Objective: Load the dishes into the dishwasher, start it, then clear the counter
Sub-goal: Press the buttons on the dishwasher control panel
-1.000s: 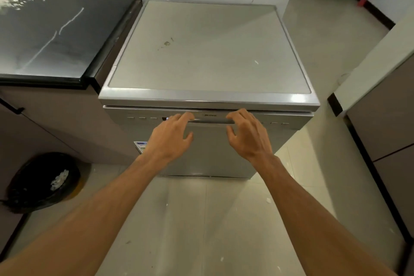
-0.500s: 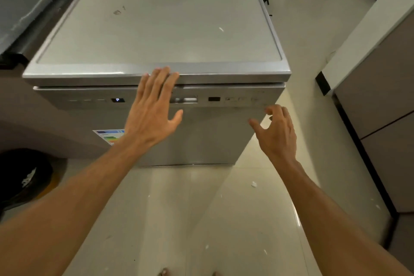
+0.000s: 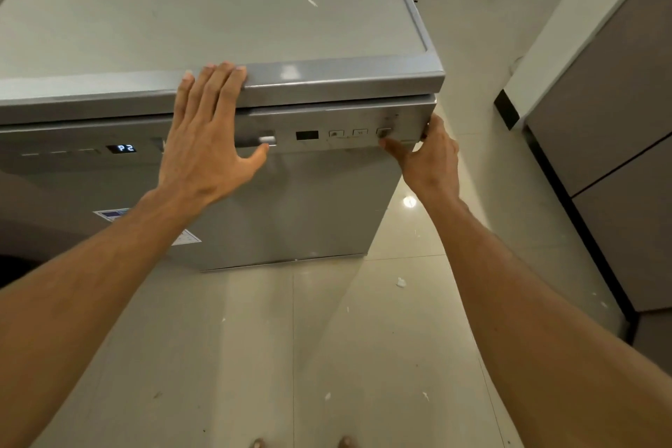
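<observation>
The dishwasher point(image 3: 291, 200) stands on the pale tiled floor point(image 3: 327, 338) with its door shut, seen from above and in front. Its flat grey top point(image 3: 218, 11) carries a few small marks and specks. Along the top of the door runs the control panel point(image 3: 327, 122). At its left end a small display point(image 3: 122, 148) glows with "P2", and towards the right sit a dark window point(image 3: 307, 135) and a row of small buttons point(image 3: 360, 132).

The left hand point(image 3: 207, 142) lies flat against the front of the machine, fingers straight and close together. Their tips reach up over the front lip of the top, and the thumb points right, across the handle recess point(image 3: 262, 139).

The right hand point(image 3: 431, 156) is well apart from the left, at the right end of the panel. Its thumb lies on the front just at the last button point(image 3: 383, 131), while the fingers wrap round the door's right edge — it seems to clasp that corner, though the fingers are mostly hidden behind the door. Whether the thumb is pressing the button or only touching it, I cannot tell.

A label point(image 3: 114, 213) shows on the door's lower left, partly hidden by the left forearm. To the right stands a brown cabinet point(image 3: 618, 120) under a pale countertop point(image 3: 582, 11). Bare toes point(image 3: 258, 443) peep in at the bottom edge.
</observation>
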The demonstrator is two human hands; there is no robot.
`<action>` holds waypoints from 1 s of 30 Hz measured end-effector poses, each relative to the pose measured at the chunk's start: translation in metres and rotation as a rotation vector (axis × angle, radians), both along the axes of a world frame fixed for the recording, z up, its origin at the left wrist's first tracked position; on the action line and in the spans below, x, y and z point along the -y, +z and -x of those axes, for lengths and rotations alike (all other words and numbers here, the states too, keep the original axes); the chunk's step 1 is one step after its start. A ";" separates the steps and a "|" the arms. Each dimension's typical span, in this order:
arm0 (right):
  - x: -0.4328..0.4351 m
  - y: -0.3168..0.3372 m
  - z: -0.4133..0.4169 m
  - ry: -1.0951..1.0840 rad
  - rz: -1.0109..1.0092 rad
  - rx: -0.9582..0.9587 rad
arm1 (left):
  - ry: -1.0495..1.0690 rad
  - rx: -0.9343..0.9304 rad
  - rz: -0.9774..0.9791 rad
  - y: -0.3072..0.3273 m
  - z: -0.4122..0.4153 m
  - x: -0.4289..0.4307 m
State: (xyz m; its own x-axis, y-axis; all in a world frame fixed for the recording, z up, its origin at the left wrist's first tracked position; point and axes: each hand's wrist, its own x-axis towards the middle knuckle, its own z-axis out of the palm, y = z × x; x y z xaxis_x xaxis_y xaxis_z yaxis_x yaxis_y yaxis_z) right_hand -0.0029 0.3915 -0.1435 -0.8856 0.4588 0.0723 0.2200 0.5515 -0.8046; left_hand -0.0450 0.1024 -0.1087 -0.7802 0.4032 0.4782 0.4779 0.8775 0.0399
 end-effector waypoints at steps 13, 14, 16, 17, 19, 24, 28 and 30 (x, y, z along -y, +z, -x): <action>0.003 -0.001 0.001 -0.058 0.063 -0.046 | 0.016 -0.061 -0.064 -0.009 0.002 -0.008; 0.003 0.000 0.001 -0.056 0.065 -0.044 | 0.021 -0.064 -0.068 -0.010 0.002 -0.009; 0.003 0.000 0.002 -0.059 0.063 -0.039 | 0.035 -0.075 -0.083 -0.011 0.001 -0.013; 0.002 0.000 0.002 -0.068 0.056 -0.037 | 0.040 -0.081 -0.089 -0.011 0.001 -0.014; 0.001 0.001 0.004 -0.095 0.031 -0.035 | 0.044 -0.090 -0.093 -0.011 0.002 -0.017; 0.004 0.000 0.005 -0.127 0.009 -0.039 | 0.041 -0.077 -0.081 -0.013 0.003 -0.015; 0.001 -0.001 0.003 -0.078 0.028 -0.032 | 0.034 -0.035 -0.062 -0.011 0.003 -0.012; 0.001 -0.001 0.002 -0.047 0.032 -0.022 | 0.025 -0.009 -0.048 -0.010 0.003 -0.011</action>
State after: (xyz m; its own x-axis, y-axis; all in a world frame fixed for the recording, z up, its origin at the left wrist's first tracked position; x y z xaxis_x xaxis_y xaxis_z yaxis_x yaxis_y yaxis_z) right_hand -0.0047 0.3906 -0.1444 -0.8616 0.5019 0.0762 0.2271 0.5153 -0.8264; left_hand -0.0476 0.1129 -0.1185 -0.7855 0.3603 0.5032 0.4566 0.8862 0.0782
